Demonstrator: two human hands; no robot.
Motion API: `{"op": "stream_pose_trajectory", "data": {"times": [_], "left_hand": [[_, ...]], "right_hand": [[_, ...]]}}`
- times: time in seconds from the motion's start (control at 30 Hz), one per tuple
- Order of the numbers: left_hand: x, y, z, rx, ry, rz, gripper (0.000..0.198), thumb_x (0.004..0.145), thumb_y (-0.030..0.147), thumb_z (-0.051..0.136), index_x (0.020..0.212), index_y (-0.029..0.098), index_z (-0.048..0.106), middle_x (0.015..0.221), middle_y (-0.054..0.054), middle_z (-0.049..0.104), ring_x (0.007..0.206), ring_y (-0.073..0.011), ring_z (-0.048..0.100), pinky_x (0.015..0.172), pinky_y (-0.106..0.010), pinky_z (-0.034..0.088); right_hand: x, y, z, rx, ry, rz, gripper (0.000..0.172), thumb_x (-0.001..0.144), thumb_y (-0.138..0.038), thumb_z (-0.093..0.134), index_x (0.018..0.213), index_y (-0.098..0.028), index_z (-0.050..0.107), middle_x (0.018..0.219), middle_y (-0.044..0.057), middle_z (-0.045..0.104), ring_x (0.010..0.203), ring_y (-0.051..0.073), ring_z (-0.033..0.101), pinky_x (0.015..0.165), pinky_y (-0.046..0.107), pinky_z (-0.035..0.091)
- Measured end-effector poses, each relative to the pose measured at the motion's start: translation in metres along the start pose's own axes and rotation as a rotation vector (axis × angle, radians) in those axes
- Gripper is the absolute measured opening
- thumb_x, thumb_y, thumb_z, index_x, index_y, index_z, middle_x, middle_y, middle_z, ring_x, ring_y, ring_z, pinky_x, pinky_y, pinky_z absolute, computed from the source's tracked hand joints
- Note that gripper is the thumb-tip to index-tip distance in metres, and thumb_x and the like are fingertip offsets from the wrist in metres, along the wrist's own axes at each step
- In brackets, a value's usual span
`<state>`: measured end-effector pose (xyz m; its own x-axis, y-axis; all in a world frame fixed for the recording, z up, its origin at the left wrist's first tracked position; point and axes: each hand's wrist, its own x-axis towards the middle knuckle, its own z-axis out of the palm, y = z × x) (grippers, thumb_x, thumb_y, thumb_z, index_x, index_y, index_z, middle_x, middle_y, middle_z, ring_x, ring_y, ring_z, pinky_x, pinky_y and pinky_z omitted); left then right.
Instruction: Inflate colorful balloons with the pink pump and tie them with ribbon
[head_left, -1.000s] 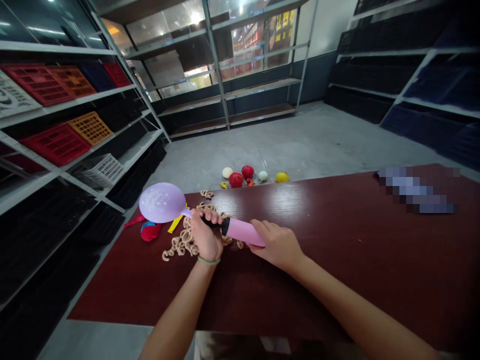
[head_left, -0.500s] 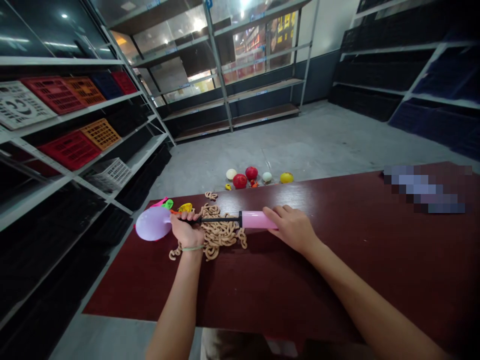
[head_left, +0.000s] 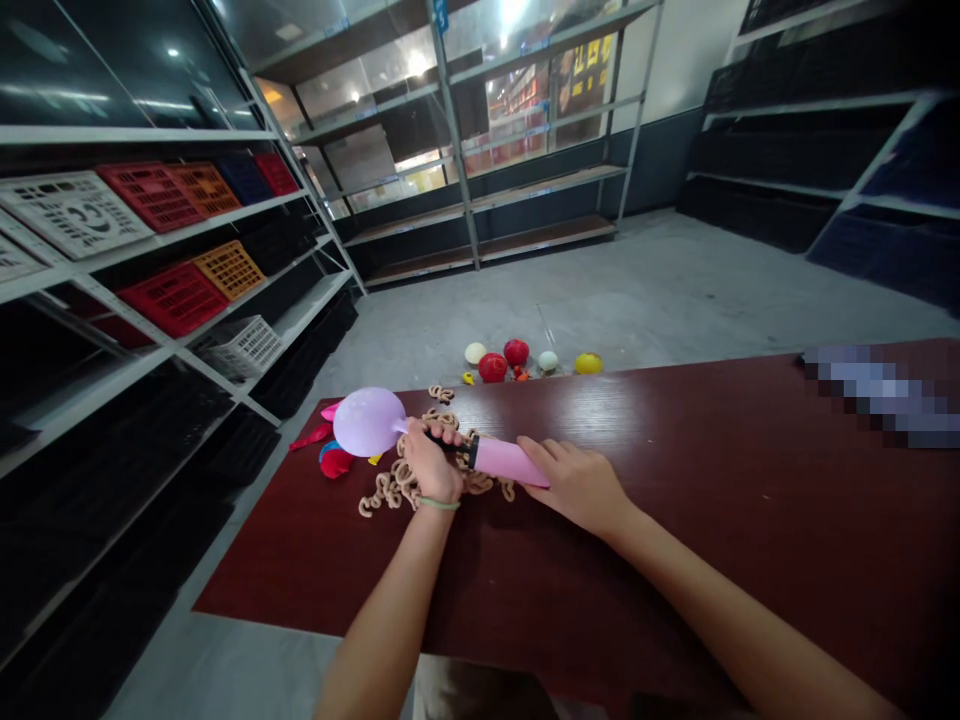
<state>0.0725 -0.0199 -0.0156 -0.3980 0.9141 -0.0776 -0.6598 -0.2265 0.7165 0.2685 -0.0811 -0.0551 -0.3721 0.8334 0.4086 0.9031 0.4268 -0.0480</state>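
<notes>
Your left hand (head_left: pixel 431 470) has fingers wrapped round the pink-and-black pump (head_left: pixel 508 460), beside the purple balloon (head_left: pixel 370 422). Your right hand (head_left: pixel 583 487) has fingers curled on its pink end.

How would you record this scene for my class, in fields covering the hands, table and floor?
Left hand: around the black end of the pump, at the neck of the balloon
Right hand: around the pump's pink barrel
Balloon: lilac, inflated; its join to the pump is hidden
Table: dark red, bearing tan curls and limp balloons
Floor: round red, yellow and pale things beyond the table
</notes>
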Motion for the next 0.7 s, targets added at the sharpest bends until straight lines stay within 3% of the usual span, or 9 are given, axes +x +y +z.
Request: {"op": "stream_pose_trajectory", "data": {"times": [0.2,0.33,0.43,0.6,0.7], "left_hand": [[0.032,0.038,-0.02,-0.03,0.089,0.11,0.023,0.089,0.025,0.049,0.074,0.021,0.032,0.06,0.007,0.03,0.045,-0.0061,0.035,0.046,-0.021,0.03],[0.04,0.049,-0.025,-0.015,0.168,0.157,0.017,0.089,0.017,0.041,0.075,0.021,0.031,0.06,0.006,0.028,0.045,-0.006,0.033,0.047,-0.02,0.029],[0.03,0.037,-0.017,-0.009,0.14,0.159,0.021,0.088,0.02,0.045,0.074,0.021,0.03,0.06,0.006,0.028,0.045,-0.0057,0.032,0.046,-0.02,0.028],[0.0,-0.008,0.003,0.029,-0.008,0.043,0.03,0.089,0.04,0.053,0.073,0.021,0.036,0.058,0.006,0.036,0.044,-0.0071,0.038,0.046,-0.022,0.033],[-0.007,-0.019,0.009,0.058,-0.06,-0.002,0.031,0.089,0.041,0.054,0.072,0.021,0.038,0.058,0.006,0.039,0.044,-0.0082,0.04,0.045,-0.024,0.035]], "right_hand": [[-0.01,0.04,-0.007,-0.106,0.062,-0.061,0.047,0.091,-0.041,0.055,0.135,-0.025,0.052,0.103,0.007,0.067,0.084,0.02,0.056,0.064,0.029,0.03],[-0.01,0.045,-0.004,-0.115,0.067,-0.063,0.047,0.09,-0.043,0.056,0.133,-0.023,0.054,0.101,0.007,0.067,0.083,0.02,0.057,0.064,0.03,0.03],[-0.009,0.033,0.0,-0.09,0.059,-0.029,0.048,0.088,-0.045,0.058,0.13,-0.023,0.056,0.097,0.006,0.067,0.078,0.019,0.058,0.063,0.03,0.03],[-0.008,0.009,0.001,-0.016,0.037,0.042,0.048,0.087,-0.045,0.057,0.128,-0.021,0.057,0.093,0.005,0.068,0.074,0.018,0.06,0.06,0.029,0.03],[-0.006,-0.001,0.001,0.029,0.038,0.056,0.049,0.09,-0.047,0.054,0.131,-0.02,0.054,0.092,0.004,0.069,0.075,0.018,0.062,0.06,0.029,0.031]]}}
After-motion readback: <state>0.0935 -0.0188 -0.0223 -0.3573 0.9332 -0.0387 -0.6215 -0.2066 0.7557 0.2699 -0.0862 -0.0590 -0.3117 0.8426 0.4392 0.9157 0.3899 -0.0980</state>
